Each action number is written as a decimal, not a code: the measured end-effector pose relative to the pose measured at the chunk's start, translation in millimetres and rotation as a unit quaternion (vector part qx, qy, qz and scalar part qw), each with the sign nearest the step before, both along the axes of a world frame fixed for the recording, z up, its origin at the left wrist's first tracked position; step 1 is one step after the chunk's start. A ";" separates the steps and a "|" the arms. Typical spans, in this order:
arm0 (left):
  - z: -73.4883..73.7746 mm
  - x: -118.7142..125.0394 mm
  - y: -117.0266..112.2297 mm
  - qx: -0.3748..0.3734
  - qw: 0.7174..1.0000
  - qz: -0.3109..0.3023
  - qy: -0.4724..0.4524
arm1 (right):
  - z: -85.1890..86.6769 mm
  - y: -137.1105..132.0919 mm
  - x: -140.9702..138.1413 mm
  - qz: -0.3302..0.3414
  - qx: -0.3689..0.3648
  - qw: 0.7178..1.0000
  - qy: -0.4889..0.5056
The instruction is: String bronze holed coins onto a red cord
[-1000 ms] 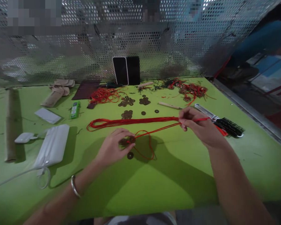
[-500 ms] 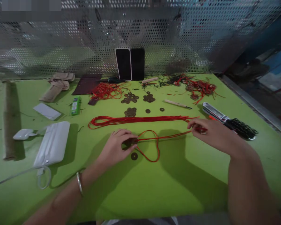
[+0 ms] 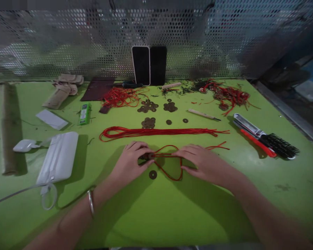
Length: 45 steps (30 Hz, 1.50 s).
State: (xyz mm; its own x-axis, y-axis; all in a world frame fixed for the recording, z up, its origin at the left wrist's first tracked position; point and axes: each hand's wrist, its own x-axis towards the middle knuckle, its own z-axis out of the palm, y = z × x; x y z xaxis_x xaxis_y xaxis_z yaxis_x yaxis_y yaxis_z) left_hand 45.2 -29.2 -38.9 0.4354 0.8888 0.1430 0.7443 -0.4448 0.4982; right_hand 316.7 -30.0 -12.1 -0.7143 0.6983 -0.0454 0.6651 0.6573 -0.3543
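Note:
My left hand (image 3: 133,161) is closed, with thumb and fingers pinching a red cord (image 3: 168,177) where it meets a small brown piece, perhaps a coin, mostly hidden by the fingers. From this pinch the cord spreads into a loop lying to the right. My right hand (image 3: 202,161) is closed at the loop's right side, thumb and fingertips on the cord. Its loose ends stick out beyond the right knuckles. Just below the left fingertips lies a brown coin (image 3: 153,174) with a hole. A long bundle of red cords (image 3: 167,132) stretches across the table above both hands.
Behind the bundle lie coin piles (image 3: 147,106), tangled red cord (image 3: 120,97) and a thin wooden-handled tool (image 3: 203,114). At right are a hairbrush (image 3: 279,144) and a red-handled item (image 3: 258,142). A white power bank (image 3: 59,156) with a cable is at left. Two phones (image 3: 141,66) lean against the perforated panel.
My right hand has moved left from the cord's far ends to the loop, leaving those ends free on the table. My left hand keeps its pinch. The view has shifted slightly.

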 end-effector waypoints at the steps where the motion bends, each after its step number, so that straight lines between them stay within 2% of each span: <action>1: 0.3 -0.4 0.2 0.000 1.000 0.001 0.002 | -0.1 0.2 0.6 -0.012 -0.003 1.000 -0.007; 13: -0.1 -2.4 -1.4 0.018 1.000 -0.009 0.020 | -11.5 3.1 -9.3 -0.043 0.051 0.998 -0.010; 17: -0.9 -2.1 -1.0 0.023 1.000 -0.010 0.018 | -9.1 2.2 -9.8 -0.048 0.034 0.998 0.002; 24: 0.3 -2.3 -0.3 0.023 1.000 0.001 0.019 | 0.7 4.5 -1.6 -0.133 -0.038 0.990 -0.026; 45: 0.0 -5.1 1.8 0.005 1.000 0.000 0.013 | 10.0 11.4 19.2 -0.174 -0.039 0.979 -0.102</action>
